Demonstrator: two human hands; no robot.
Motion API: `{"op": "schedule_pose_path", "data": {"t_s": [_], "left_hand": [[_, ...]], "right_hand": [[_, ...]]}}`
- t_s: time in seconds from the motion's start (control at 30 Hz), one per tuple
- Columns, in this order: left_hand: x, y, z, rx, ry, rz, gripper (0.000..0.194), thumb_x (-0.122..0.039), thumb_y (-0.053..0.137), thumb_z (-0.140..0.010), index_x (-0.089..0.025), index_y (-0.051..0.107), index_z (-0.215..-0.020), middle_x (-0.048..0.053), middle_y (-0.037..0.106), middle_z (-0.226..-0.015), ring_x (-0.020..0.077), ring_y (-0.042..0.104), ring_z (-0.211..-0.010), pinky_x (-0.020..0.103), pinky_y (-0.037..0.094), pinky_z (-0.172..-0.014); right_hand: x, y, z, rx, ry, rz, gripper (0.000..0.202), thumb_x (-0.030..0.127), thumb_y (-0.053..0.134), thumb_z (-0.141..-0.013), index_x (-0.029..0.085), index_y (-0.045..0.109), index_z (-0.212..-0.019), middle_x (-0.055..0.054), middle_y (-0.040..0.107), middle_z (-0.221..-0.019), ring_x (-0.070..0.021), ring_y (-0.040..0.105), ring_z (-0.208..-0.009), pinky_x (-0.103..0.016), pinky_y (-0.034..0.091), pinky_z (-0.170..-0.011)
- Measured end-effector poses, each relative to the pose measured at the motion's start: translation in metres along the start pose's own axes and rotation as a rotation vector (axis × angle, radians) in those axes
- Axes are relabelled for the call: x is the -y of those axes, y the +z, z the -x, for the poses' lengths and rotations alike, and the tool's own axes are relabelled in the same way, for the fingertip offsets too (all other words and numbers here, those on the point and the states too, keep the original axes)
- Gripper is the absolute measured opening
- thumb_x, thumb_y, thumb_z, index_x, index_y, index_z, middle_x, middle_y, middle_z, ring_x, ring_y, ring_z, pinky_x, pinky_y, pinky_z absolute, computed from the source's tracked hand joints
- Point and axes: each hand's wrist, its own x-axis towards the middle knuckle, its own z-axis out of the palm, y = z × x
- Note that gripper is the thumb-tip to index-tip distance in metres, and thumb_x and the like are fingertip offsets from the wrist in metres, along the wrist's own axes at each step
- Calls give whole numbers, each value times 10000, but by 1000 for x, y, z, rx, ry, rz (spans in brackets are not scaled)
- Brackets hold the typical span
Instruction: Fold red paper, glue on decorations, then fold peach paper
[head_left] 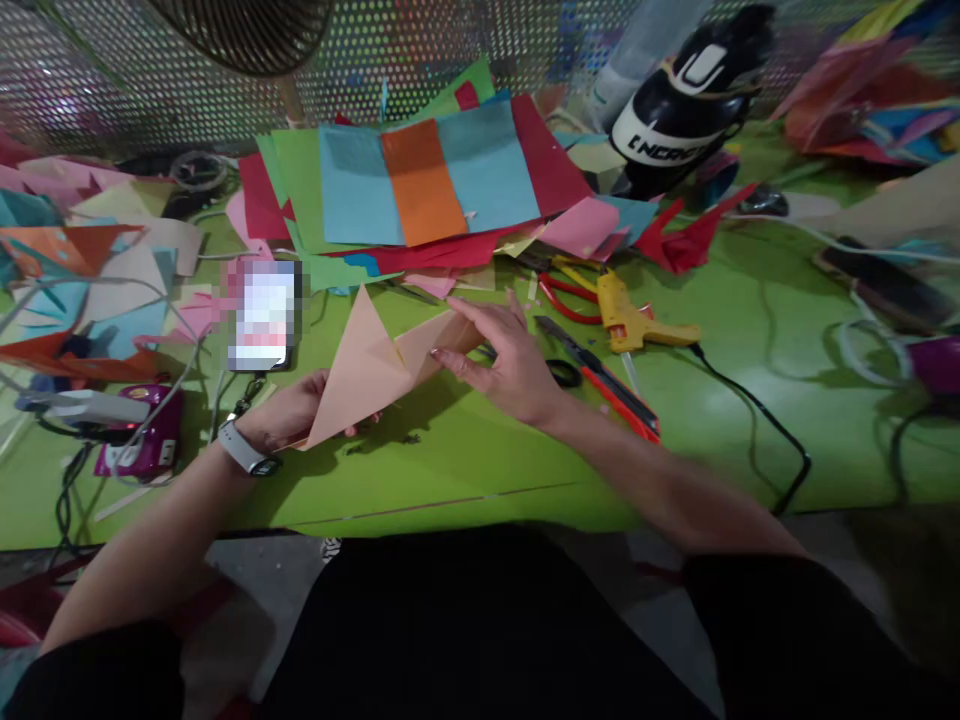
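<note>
A folded sheet of peach paper [367,372] is held between my two hands above the green table, one pointed flap standing up on its left part. My left hand [296,408] grips the paper's lower left from behind, and the sheet covers most of its fingers. On the right end, my right hand [510,355] pinches the folded paper, thumb on the near face and fingers along the upper edge. A phone [264,315] with a lit, blurred screen lies just beyond my left hand. Close to my right hand are a utility knife [600,380] and a yellow glue gun [637,318].
Stacked coloured sheets [352,190] lie at the back middle, beside a black bottle [675,110]. Folded paper pieces [75,250] crowd the left. Red-handled pliers [566,300] rest near the glue gun, whose black cord [757,420] trails right. A purple device [142,440] sits at left.
</note>
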Motion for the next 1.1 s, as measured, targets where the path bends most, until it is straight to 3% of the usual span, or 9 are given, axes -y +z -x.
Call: {"op": "schedule_pose_path", "data": {"t_s": [0.13,0.33,0.43,0.53,0.6,0.7,0.8,0.93,1.1], "left_hand": [[3,0,1,20,-73,176,405,-354,760,-736,-153,691,-1081,102,734,-798,203,703,-667,201,515,-476],[4,-4,1,68,-44,172,309,-369,722,-791,-161,729,-1020,149,755,-913,227,727,-762,194,516,-455],[-5,-7,4,20,109,-71,327,-389,700,-824,-159,738,-1053,127,767,-891,222,728,-733,233,552,-485],[-14,-8,10,-255,405,-598,342,-339,641,-895,-156,709,-1177,127,763,-1026,217,732,-829,305,612,-680],[-17,-6,14,-376,533,-975,350,-257,537,-963,-158,656,-1277,134,750,-1084,214,727,-889,337,610,-762],[-13,-2,15,-274,654,-1325,380,-159,437,-995,-139,599,-1339,148,734,-1129,239,714,-979,384,604,-816],[-5,-1,9,-195,724,-1451,359,-136,428,-1000,-107,597,-1315,170,695,-1227,276,666,-1124,449,578,-905],[2,0,2,-229,746,-1494,325,-131,435,-998,-92,614,-1266,171,678,-1257,286,644,-1153,465,569,-920],[3,4,1,-262,730,-1502,279,-141,450,-999,-94,635,-1202,148,699,-1195,254,654,-1068,394,577,-873]], "right_hand": [[1,2,0,-60,15,-18,544,575,535,-934,234,557,-1358,-73,728,-1131,-271,664,-1053,-630,231,-1181],[1,1,1,-53,9,-8,435,478,546,-957,238,583,-1318,-60,730,-1139,-268,664,-1055,-638,289,-1148],[2,-2,2,-79,-65,-15,477,405,544,-952,234,502,-1395,-84,681,-1251,-286,608,-1179,-635,308,-1140],[3,-7,2,-142,-202,-5,649,300,543,-913,217,323,-1518,-116,537,-1450,-300,466,-1359,-616,268,-1174],[3,-10,3,-100,-300,1,691,238,514,-895,212,276,-1543,-111,480,-1506,-294,412,-1406,-612,226,-1196],[-1,-8,3,47,-347,3,514,207,434,-939,238,457,-1452,-73,548,-1451,-265,468,-1369,-622,234,-1188],[-7,1,3,108,-302,46,345,282,465,-994,217,624,-1294,-83,611,-1378,-248,545,-1282,-580,323,-1148],[-13,14,1,196,-321,127,250,294,585,-963,204,721,-1153,-95,695,-1211,-243,610,-1090,-495,456,-984],[-13,27,5,220,-405,243,201,201,570,-964,190,764,-1016,-96,724,-996,-220,578,-925,-370,444,-755]]}}
